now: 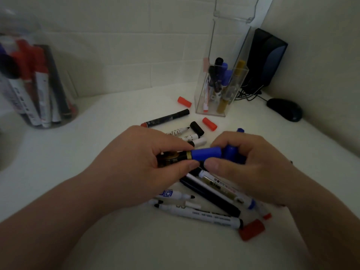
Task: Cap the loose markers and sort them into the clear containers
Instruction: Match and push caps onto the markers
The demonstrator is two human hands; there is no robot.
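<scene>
My left hand (136, 162) grips a black marker with a gold band (175, 158) by its barrel. A blue cap (206, 154) sits on the marker's end, and my right hand (251, 166) pinches that cap between thumb and fingers, with a second blue piece (232, 152) curled in the same hand. Under my hands lies a pile of loose markers (204, 209), several uncapped. Loose red caps (209, 124) (184, 101) (252, 228) and a black cap (196, 128) lie around. A square clear container (200, 106) and a round clear jar (64, 119) both hold markers.
A black computer mouse (285, 109) and a dark speaker (266, 55) with cables sit at the back right, near the wall. A tall clear holder (233, 14) rises behind the square container. The white table (97, 133) meets a tiled wall at the back.
</scene>
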